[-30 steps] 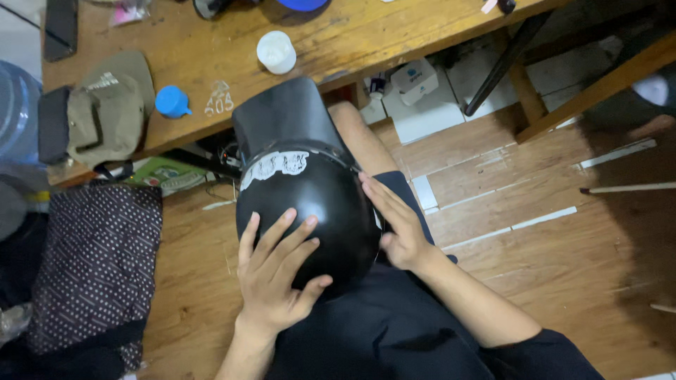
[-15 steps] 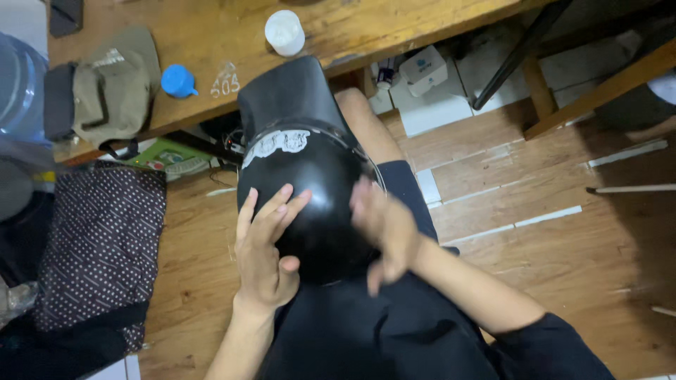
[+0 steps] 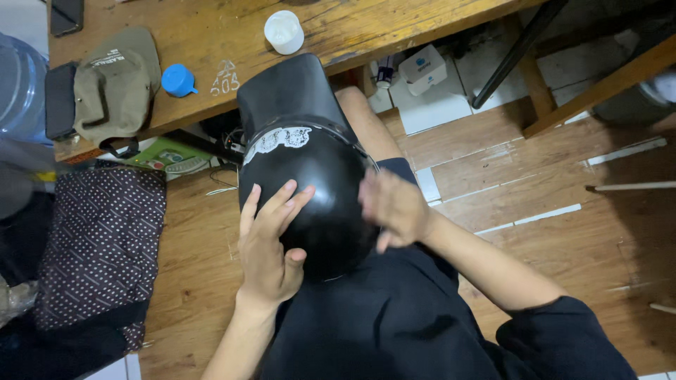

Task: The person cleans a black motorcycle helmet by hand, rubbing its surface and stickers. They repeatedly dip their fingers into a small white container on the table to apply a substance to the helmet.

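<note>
head view, a: where is the helmet?
b: on the person's lap, below the table edge.
a: and the hands?
b: the left hand lies flat on it, fingers spread; the right hand is blurred, fingers loosely open, gripping nothing.

The right hand is smeared by motion blur, so its fingers cannot be told apart, nor can it be told whether the black helmet is touched by it. The helmet's lower part is hidden by the left hand and by the dark clothing on the lap. The water bottle is cut off by the left edge, and the phone by the top edge. The wooden table is cropped at the top. The patterned fabric is partly lost at the left edge
</note>
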